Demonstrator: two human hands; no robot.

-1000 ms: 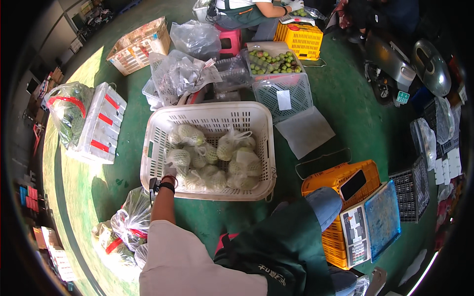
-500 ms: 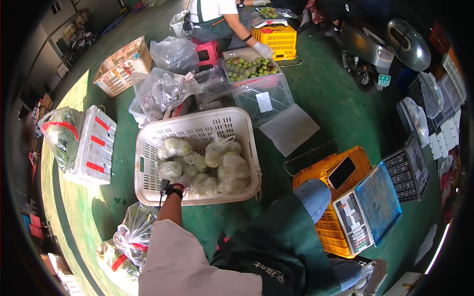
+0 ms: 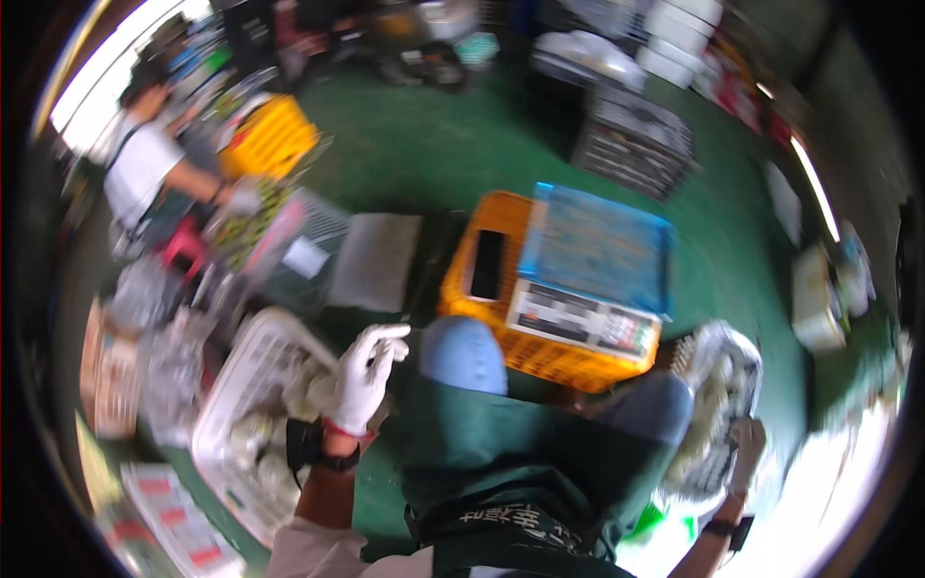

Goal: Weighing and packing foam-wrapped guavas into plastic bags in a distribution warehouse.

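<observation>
My gloved left hand [image 3: 366,376] is raised beside the white basket [image 3: 222,414], fingers apart and holding nothing. That basket holds several pale round fruits in netting [image 3: 277,470]. At the right, my gloved right hand [image 3: 747,445] grips the rim of a dark, plastic-lined crate [image 3: 750,376] with pale items inside. In front of my knees stands an orange crate [image 3: 480,217] carrying a black phone [image 3: 488,265] and a scale [image 3: 595,252] with a blue tray. The picture is blurred by motion.
A co-worker [image 3: 140,173] sits at the upper left by a tray of green fruit [image 3: 246,226] and a yellow crate [image 3: 270,135]. Plastic bags [image 3: 169,385], a flat white sheet [image 3: 376,260], a black crate [image 3: 631,140] and a pale box [image 3: 817,299] lie around me.
My view has swung right. My left hand has come out of the white basket and is raised beside it. My right hand has appeared at the lined crate on the right.
</observation>
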